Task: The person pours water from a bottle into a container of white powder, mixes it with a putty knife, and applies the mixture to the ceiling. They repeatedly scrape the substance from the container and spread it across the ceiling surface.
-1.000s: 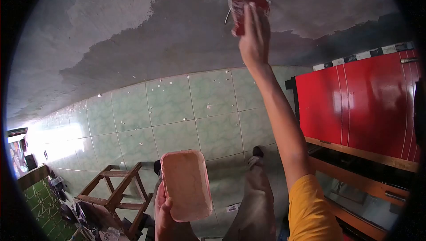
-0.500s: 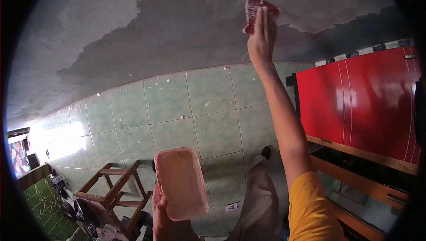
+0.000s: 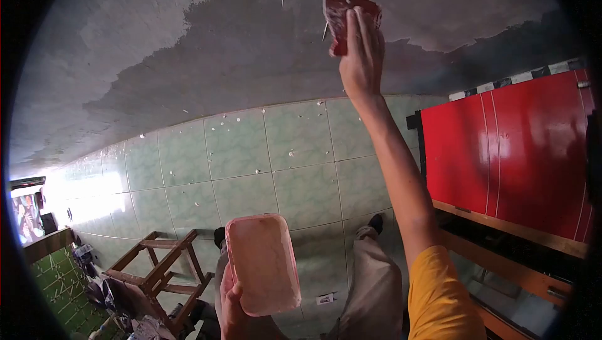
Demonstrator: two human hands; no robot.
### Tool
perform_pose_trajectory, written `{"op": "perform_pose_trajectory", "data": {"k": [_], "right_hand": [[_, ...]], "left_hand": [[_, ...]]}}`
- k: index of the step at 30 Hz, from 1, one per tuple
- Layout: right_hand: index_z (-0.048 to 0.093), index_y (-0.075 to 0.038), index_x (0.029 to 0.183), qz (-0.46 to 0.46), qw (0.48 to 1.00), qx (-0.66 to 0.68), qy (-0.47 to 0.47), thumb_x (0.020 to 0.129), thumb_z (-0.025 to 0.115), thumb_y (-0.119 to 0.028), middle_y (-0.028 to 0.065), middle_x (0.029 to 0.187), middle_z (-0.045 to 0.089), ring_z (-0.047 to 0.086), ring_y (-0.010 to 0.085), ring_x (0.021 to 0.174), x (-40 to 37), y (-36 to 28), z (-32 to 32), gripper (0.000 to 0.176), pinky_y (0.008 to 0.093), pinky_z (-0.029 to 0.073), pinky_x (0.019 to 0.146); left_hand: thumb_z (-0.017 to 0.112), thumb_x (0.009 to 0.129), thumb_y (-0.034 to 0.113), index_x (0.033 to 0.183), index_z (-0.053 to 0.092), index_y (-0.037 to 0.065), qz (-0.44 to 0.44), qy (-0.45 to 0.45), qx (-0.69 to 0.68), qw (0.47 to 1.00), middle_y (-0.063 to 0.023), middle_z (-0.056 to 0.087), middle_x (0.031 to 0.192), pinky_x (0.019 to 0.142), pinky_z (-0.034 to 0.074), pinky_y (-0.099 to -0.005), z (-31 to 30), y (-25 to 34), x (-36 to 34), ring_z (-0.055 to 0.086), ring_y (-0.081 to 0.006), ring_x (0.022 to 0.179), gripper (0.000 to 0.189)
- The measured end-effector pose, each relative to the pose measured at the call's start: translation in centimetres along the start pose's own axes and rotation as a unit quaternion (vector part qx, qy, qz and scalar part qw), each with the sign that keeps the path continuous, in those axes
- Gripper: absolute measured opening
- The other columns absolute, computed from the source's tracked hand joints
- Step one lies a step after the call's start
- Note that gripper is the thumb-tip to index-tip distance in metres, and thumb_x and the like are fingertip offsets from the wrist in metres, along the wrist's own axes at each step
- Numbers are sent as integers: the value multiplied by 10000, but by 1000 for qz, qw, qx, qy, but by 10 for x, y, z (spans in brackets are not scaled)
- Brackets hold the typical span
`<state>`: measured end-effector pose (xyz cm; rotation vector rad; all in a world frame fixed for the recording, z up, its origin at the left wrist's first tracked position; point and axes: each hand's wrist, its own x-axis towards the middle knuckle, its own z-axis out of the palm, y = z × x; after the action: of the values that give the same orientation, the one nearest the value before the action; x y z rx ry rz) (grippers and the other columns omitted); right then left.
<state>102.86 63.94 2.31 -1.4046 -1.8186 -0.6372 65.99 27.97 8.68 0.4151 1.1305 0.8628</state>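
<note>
My right hand (image 3: 362,52) is stretched up against the grey wall (image 3: 269,45), its fingers pressed over a dark red, flexible piece (image 3: 338,11) with whitish smears. The wall shows a darker patch with a ragged edge. Low in front of me, my left hand (image 3: 232,305) grips the left side of a pinkish rectangular tub (image 3: 263,265). Its inside looks coated with pale material.
Green floor tiles (image 3: 241,146) carry scattered white specks. A wooden stool frame (image 3: 163,265) stands at the lower left. On the right is a glossy red panel (image 3: 508,152) above wooden furniture (image 3: 514,261). A small packet (image 3: 326,299) lies on the floor.
My right hand has moved slightly left along the wall with the red piece. The tub in my left hand has shifted a little right and down in view.
</note>
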Motion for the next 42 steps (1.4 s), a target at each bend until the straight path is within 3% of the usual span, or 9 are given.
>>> {"op": "perform_pose_trajectory", "data": {"k": [8, 12, 15, 19, 24, 31, 34, 39, 42], "right_hand": [[467, -2, 1451, 59, 973, 44, -218, 884, 521, 77, 190, 1473, 504, 485, 404, 1344, -110, 3, 31, 575, 515, 378, 1135], [444, -10, 1472, 61, 992, 67, -91, 887, 543, 47, 188, 1517, 463, 423, 363, 1416, -57, 5, -6, 596, 518, 359, 1137], [348, -57, 1540, 80, 993, -68, -61, 904, 569, 41, 129, 1598, 368, 420, 319, 1431, -26, 27, -16, 680, 510, 338, 1155], [307, -24, 1552, 12, 989, -83, -118, 902, 544, 1, 173, 1579, 379, 371, 378, 1451, -81, 61, 35, 693, 544, 308, 1173], [395, -68, 1524, 87, 959, -24, -267, 901, 529, 31, 129, 1566, 409, 378, 366, 1442, -176, 79, 53, 644, 492, 332, 1169], [442, -70, 1494, 19, 1000, -3, 1, 837, 615, 74, 108, 1524, 449, 452, 350, 1376, -60, 56, 25, 694, 526, 348, 1134], [432, -59, 1499, 1, 998, -29, -57, 905, 544, 19, 97, 1557, 412, 456, 339, 1372, -83, 62, 50, 609, 542, 325, 1154], [439, -49, 1494, 56, 970, 36, -235, 931, 487, 10, 101, 1555, 428, 458, 343, 1373, -157, 75, 39, 568, 535, 332, 1151], [470, -60, 1478, 33, 988, 17, -147, 879, 587, 31, 87, 1534, 460, 476, 314, 1363, -109, 66, 3, 617, 500, 369, 1113]], "left_hand": [[736, 794, 565, 1510, 314, -55, -17, 46, 6, 999, -151, 488, 1441, 1101, 387, -390, 11, 13, -8, 493, -249, 1319, 1037], [731, 802, 555, 1518, 306, -49, -4, 48, 7, 999, -146, 483, 1446, 1095, 395, -393, 17, 23, -12, 493, -246, 1320, 1029], [722, 806, 550, 1525, 303, -38, -18, 43, 20, 999, -147, 474, 1458, 1098, 394, -391, 9, 20, -15, 489, -248, 1326, 1020], [723, 806, 528, 1524, 313, -27, -38, 46, 18, 998, -138, 472, 1462, 1102, 391, -387, 3, 5, -7, 487, -242, 1330, 995], [731, 800, 521, 1523, 317, -23, -26, 70, 2, 997, -130, 468, 1467, 1107, 382, -387, 5, -16, 7, 482, -239, 1335, 995], [635, 880, 420, 1483, 374, -15, -22, 61, 18, 998, -138, 548, 1370, 987, 476, -389, 13, -28, 12, 579, -246, 1194, 788], [735, 768, 549, 1542, 295, -31, -61, 61, 27, 996, -140, 456, 1486, 1119, 367, -394, 16, -24, 14, 470, -258, 1346, 1062], [716, 783, 519, 1529, 320, -21, -48, 60, 10, 997, -145, 471, 1469, 1104, 388, -395, 31, -8, 8, 481, -259, 1335, 1003], [709, 793, 502, 1518, 337, -15, -37, 74, -2, 997, -147, 475, 1462, 1086, 411, -393, 45, 8, 0, 494, -250, 1320, 965]]}}
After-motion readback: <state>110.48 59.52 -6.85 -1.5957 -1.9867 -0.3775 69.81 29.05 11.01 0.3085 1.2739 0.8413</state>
